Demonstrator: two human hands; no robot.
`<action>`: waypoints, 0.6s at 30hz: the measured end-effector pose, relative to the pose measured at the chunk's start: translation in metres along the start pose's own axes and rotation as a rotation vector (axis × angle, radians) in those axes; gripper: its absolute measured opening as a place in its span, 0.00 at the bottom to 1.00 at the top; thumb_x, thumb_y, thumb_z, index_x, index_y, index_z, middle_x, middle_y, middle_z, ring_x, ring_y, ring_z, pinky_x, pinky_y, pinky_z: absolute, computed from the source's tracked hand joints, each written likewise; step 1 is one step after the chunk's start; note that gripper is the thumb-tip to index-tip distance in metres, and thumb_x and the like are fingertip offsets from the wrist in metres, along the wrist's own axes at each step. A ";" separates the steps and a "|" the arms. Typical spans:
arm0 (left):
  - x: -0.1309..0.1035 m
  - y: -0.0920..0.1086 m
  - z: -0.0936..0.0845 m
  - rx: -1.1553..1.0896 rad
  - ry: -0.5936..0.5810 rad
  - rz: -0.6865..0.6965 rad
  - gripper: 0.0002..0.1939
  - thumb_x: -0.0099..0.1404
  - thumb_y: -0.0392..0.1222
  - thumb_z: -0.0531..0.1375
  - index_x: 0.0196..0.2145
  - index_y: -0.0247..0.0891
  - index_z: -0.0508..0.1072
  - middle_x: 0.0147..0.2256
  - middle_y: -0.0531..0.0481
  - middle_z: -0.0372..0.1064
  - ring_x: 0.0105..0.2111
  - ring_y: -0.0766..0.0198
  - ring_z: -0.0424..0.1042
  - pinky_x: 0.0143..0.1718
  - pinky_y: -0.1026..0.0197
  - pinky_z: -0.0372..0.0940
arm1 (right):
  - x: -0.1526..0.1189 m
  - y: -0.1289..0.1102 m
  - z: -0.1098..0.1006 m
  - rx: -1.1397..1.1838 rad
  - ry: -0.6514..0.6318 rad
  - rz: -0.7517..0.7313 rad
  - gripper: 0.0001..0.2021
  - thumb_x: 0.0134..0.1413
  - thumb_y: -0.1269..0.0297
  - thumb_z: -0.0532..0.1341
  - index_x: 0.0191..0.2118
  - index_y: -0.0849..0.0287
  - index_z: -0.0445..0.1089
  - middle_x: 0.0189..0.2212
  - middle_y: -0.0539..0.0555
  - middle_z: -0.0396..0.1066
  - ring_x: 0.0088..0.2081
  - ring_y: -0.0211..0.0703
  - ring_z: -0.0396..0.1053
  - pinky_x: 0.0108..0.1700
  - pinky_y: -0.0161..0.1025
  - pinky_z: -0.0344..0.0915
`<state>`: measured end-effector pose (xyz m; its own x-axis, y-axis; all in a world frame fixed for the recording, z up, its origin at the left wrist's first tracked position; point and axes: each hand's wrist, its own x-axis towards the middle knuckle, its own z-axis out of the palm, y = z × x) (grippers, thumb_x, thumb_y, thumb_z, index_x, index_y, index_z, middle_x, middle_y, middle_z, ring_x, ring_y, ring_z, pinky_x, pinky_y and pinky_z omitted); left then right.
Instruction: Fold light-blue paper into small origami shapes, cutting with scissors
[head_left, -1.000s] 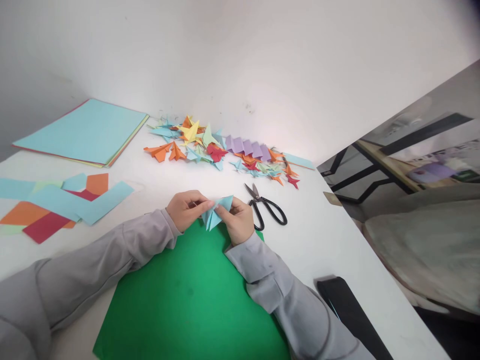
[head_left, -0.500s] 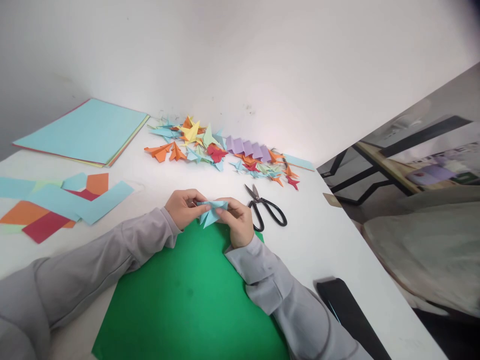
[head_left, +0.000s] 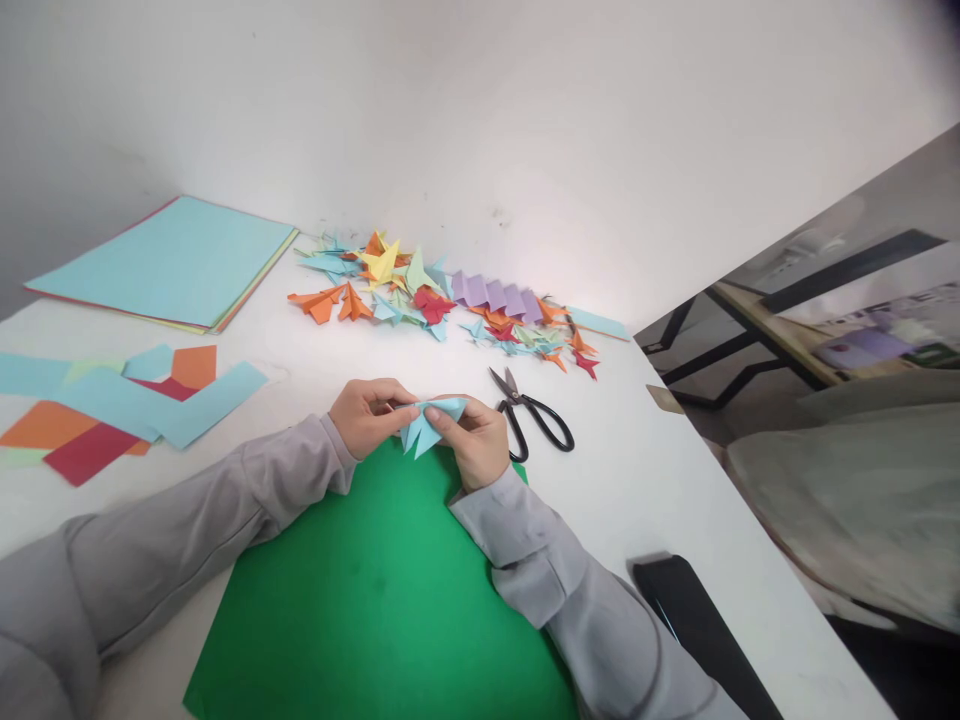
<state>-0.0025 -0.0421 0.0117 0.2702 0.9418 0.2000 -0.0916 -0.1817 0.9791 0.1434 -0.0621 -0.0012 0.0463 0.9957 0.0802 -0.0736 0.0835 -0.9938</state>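
A small piece of light blue folded paper (head_left: 422, 430) is held between my two hands, its two pointed flaps hanging down. On its left side, my left hand (head_left: 370, 415) pinches it between thumb and fingers. My right hand (head_left: 475, 438) grips its right side, the thumb pressed on the front and the fingers behind, mostly hidden. Both hands are above the far edge of a green sheet (head_left: 375, 590). Just right of my right hand lie black-handled scissors (head_left: 531, 412), blades slightly apart.
A pile of coloured folded paper figures (head_left: 420, 285) lies along the wall. At the back left is a stack of large coloured sheets (head_left: 172, 262). Cut paper strips (head_left: 120, 405) spread at left. A black phone-like object (head_left: 697, 630) sits near the table's right edge.
My right thumb has shifted left over the light blue folded paper. The paper has turned slightly, and more of its right corner shows. My left hand has barely moved.
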 end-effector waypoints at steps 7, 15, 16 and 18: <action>0.001 -0.001 -0.001 0.012 -0.006 -0.001 0.03 0.45 0.34 0.61 0.20 0.31 0.74 0.20 0.49 0.66 0.21 0.68 0.65 0.20 0.65 0.61 | 0.001 -0.003 0.002 -0.031 -0.024 -0.114 0.07 0.32 0.66 0.68 0.25 0.56 0.73 0.24 0.49 0.73 0.27 0.39 0.68 0.30 0.38 0.66; 0.000 -0.003 -0.001 0.068 0.025 0.033 0.02 0.45 0.34 0.61 0.19 0.32 0.73 0.19 0.50 0.66 0.20 0.69 0.64 0.20 0.66 0.60 | 0.001 -0.003 0.000 -0.121 -0.038 -0.174 0.04 0.36 0.68 0.66 0.26 0.55 0.74 0.24 0.50 0.74 0.28 0.40 0.68 0.32 0.39 0.64; 0.000 -0.003 -0.001 0.062 0.034 0.028 0.03 0.44 0.34 0.61 0.20 0.32 0.73 0.20 0.50 0.66 0.20 0.69 0.64 0.20 0.65 0.61 | 0.001 -0.003 0.000 -0.121 -0.038 -0.165 0.04 0.37 0.68 0.66 0.26 0.55 0.75 0.24 0.50 0.73 0.28 0.40 0.68 0.31 0.38 0.64; 0.000 -0.003 0.000 0.057 0.057 0.027 0.04 0.44 0.35 0.61 0.21 0.32 0.73 0.21 0.50 0.66 0.21 0.68 0.65 0.21 0.65 0.62 | 0.001 -0.002 -0.001 -0.114 -0.034 -0.145 0.04 0.37 0.68 0.66 0.26 0.56 0.75 0.24 0.50 0.73 0.27 0.39 0.67 0.30 0.37 0.63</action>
<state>-0.0026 -0.0412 0.0085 0.2133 0.9506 0.2255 -0.0431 -0.2215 0.9742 0.1441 -0.0611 0.0004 0.0146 0.9746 0.2237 0.0449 0.2228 -0.9738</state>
